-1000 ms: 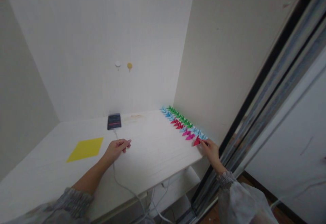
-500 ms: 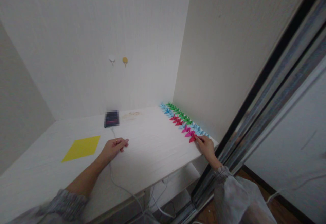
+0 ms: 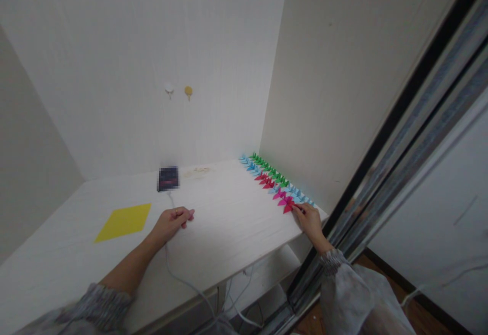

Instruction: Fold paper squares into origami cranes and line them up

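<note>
My right hand (image 3: pixel 309 220) rests at the right end of the white desk (image 3: pixel 229 233), fingers pinched on a red paper crane (image 3: pixel 288 206), the nearest one in a row of folded paper cranes (image 3: pixel 272 179) in blue, green, red and pink along the right wall. My left hand (image 3: pixel 172 221) lies on the desk's middle with fingers loosely curled and nothing visible in them, over a white cable (image 3: pixel 179 279). A yellow paper square (image 3: pixel 124 221) lies flat to its left.
A small dark device (image 3: pixel 168 178) sits near the back wall, with the cable running to it. Two small hooks (image 3: pixel 178 91) hang on the back wall. A sliding door frame (image 3: pixel 385 172) stands at the right. A lower shelf (image 3: pixel 263 274) shows under the desk.
My right hand has slid slightly inward along the desk edge with the red crane, bringing it close to the end of the row. My left hand has stayed put.
</note>
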Motion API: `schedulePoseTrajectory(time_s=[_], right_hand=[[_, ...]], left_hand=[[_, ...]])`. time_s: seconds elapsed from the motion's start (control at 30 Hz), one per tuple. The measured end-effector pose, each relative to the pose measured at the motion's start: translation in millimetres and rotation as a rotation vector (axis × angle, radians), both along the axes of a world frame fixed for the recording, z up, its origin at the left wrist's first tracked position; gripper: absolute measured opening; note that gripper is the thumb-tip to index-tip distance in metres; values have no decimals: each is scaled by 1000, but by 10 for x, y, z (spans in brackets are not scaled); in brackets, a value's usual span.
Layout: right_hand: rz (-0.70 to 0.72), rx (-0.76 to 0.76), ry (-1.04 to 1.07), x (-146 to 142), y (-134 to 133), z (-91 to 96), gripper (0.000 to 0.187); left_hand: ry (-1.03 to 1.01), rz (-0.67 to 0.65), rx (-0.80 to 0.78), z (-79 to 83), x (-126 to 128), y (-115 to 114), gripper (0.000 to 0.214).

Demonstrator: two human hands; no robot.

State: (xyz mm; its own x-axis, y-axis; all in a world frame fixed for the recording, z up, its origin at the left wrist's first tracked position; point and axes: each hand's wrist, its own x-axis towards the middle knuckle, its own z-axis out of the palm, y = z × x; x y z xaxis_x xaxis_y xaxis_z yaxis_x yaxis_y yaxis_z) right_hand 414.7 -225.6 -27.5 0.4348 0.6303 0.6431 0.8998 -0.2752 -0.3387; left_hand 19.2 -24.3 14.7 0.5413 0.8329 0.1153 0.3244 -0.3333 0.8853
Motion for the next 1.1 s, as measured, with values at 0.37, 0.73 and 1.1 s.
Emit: schedulePoseTrajectory(time_s=[0.37,0.73,1.1], right_hand=[[-8,-8,-10,-35,-8,30,34],[-9,31,-4,-46,-3,25,34],[67,176,14,-326,169,394,31]], left_hand=[[-14,-30,16,-86,0,62,39],[-10,-62,40,-24,-3,19,36],[21,62,92,-29,-18,13,37]])
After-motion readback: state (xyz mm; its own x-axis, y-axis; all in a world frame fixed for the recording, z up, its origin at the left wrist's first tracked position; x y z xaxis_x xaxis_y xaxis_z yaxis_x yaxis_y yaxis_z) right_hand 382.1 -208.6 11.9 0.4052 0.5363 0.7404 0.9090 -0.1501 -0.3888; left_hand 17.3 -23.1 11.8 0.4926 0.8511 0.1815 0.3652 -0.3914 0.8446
